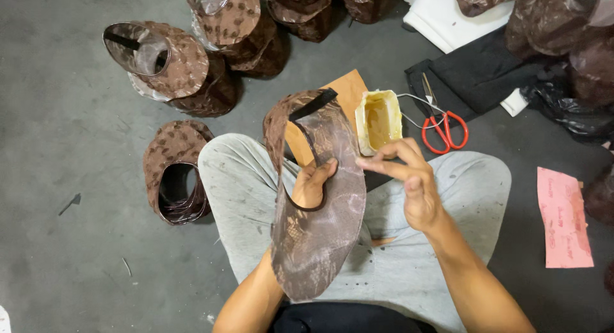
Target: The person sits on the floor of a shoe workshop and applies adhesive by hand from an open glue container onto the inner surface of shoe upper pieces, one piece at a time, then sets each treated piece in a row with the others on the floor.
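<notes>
Brown snakeskin-patterned shoe upper (pixel 320 224), a curved, floppy piece with a glossy mottled face and a black strap across its far end, stands held up over the person's lap, above grey trousers (pixel 409 256) flecked with pale spots. Left hand (pixel 312 182) reaches through the oval opening of the piece from behind, fingers curled around the dark bound edge and gripping it. Right hand (pixel 409 182) hovers just beside the piece's right edge, index finger stretched toward it and thumb alongside, the other fingers loosely bent; it holds nothing that can be made out.

Behind the held piece lies a tan, stiff-looking sheet (pixel 348 93) on the grey concrete floor (pixel 70 128). Just right of it sits a small cream-coloured tub (pixel 378 120) with a yellowish paste inside and smeared walls. Scissors with red handles (pixel 441 125) lie near the tub, blades pointing away, next to a thin wire loop.

To the left, one more brown patterned upper (pixel 176 173) rests on the floor beside the knee, its shiny dark lining showing. Further off stand stacks of the same uppers (pixel 185 67), some with clear plastic inside. Black cloth (pixel 476 74) and a white folded sheet (pixel 448 16) lie at the upper right. A pink rectangular paper slip (pixel 564 218) with faint handwriting lies flat at the right.
</notes>
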Action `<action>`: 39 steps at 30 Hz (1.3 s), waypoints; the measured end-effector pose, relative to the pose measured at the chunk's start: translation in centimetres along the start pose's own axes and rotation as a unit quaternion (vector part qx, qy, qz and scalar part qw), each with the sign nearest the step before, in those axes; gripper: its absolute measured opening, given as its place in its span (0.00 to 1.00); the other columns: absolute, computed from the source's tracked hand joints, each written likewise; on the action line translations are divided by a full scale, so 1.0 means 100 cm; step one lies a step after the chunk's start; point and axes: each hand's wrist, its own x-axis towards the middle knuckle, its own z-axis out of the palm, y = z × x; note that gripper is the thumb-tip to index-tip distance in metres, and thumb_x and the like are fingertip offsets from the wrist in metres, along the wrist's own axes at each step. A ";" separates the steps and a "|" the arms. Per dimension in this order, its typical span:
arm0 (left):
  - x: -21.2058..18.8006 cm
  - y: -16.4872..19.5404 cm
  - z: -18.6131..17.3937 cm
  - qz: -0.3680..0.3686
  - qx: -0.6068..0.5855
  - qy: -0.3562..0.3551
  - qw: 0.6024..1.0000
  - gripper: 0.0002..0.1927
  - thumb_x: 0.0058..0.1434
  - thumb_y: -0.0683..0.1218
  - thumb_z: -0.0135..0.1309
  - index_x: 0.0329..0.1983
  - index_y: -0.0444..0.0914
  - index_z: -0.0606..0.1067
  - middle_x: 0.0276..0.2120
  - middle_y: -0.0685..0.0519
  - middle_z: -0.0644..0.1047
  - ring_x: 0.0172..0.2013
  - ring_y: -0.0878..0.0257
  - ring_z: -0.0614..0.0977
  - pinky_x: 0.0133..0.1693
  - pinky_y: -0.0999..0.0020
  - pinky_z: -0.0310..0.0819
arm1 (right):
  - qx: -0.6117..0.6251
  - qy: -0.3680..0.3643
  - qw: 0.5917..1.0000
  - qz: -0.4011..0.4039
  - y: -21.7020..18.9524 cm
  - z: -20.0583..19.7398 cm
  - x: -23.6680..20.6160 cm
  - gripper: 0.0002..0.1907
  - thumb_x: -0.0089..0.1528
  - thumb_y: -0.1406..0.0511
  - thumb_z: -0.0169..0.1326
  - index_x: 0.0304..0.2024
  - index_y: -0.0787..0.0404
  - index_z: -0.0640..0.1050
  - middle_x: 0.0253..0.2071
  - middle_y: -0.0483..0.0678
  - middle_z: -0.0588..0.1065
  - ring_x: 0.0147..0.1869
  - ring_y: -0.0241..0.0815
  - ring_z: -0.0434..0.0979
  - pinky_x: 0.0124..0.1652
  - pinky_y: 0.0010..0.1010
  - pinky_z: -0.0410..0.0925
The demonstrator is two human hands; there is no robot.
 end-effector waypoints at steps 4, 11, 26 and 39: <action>-0.005 -0.004 0.008 0.022 -0.060 0.012 0.998 0.14 0.70 0.45 0.47 0.43 0.29 0.78 0.32 0.52 0.80 0.30 0.67 0.80 0.33 0.71 0.73 | -0.032 0.007 0.999 -0.026 -0.002 -0.005 0.001 0.50 0.72 0.37 0.16 0.53 0.62 0.83 0.45 0.53 0.74 0.54 0.50 0.69 0.61 0.40 0.61; -0.005 0.006 0.001 0.058 -0.064 0.011 0.996 0.13 0.71 0.45 0.46 0.46 0.31 0.76 0.33 0.53 0.80 0.31 0.66 0.80 0.34 0.70 0.73 | -0.079 0.002 0.995 -0.066 -0.009 0.001 0.004 0.45 0.72 0.40 0.18 0.52 0.58 0.83 0.44 0.51 0.77 0.55 0.52 0.71 0.64 0.45 0.59; -0.016 0.020 0.019 0.087 -0.094 0.022 0.992 0.15 0.73 0.46 0.45 0.52 0.30 0.73 0.37 0.52 0.79 0.34 0.65 0.80 0.38 0.70 0.74 | -0.069 0.025 0.994 -0.081 -0.012 0.004 -0.002 0.43 0.74 0.41 0.21 0.51 0.59 0.84 0.44 0.51 0.76 0.57 0.50 0.70 0.64 0.44 0.59; -0.003 0.004 -0.021 0.044 0.059 -0.051 0.996 0.10 0.71 0.39 0.59 0.51 0.28 0.77 0.34 0.53 0.76 0.30 0.69 0.71 0.31 0.73 0.61 | -0.421 -0.090 0.902 0.036 0.073 0.010 0.064 0.36 0.64 0.39 0.44 0.50 0.60 0.85 0.76 0.67 0.47 0.76 0.70 0.40 0.66 0.59 0.43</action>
